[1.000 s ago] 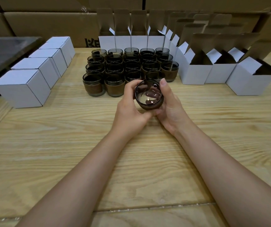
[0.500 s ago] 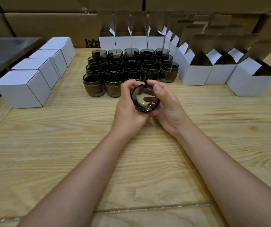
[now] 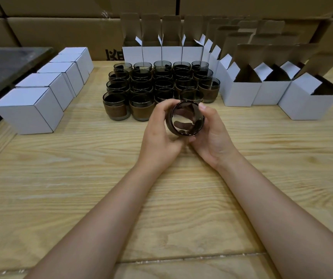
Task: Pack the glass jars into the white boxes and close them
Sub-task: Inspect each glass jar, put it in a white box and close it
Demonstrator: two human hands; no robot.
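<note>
Head view: a dark glass jar [image 3: 186, 120] with a brown band round its body is held just above the counter [image 3: 81, 178], tipped so that its open mouth faces the camera. The left hand [image 3: 159, 135] curls round the jar's left side, and the right hand [image 3: 211, 135] cups its right side and underside; both are clamped on it. Just behind the hands stands a block of jars [image 3: 141, 85], upright in close rows. Open white boxes [image 3: 240, 93] with raised flaps line the back and right of that block. Closed white boxes [image 3: 28, 109] form a row at the left. Brown cartons [image 3: 61, 31] are stacked along the back.
</note>
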